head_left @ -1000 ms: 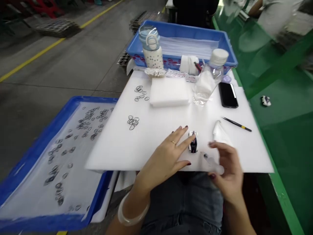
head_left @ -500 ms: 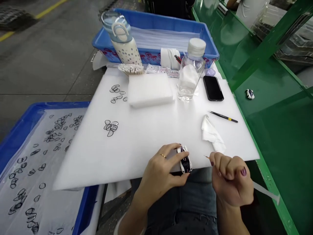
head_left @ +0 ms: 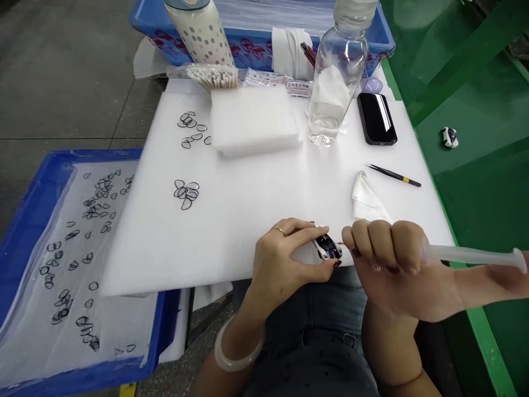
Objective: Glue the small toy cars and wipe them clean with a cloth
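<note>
Holds toy car (head_left: 326,246) at lower centre, clamped in left hand (head_left: 283,256) between thumb and fingers; wraps right hand (head_left: 397,264) around syringe (head_left: 475,255), aiming it at toy car. Looks mid-work; cannot tell contact, amount done or remaining. Has second toy car (head_left: 449,137), upper right, and loose black rings (head_left: 187,189), left, lying unhandled.

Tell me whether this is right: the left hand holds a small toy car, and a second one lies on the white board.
Not quite: the head view shows the second car lying on the green surface, to the right of the white board. The left hand does hold a small toy car.
</note>
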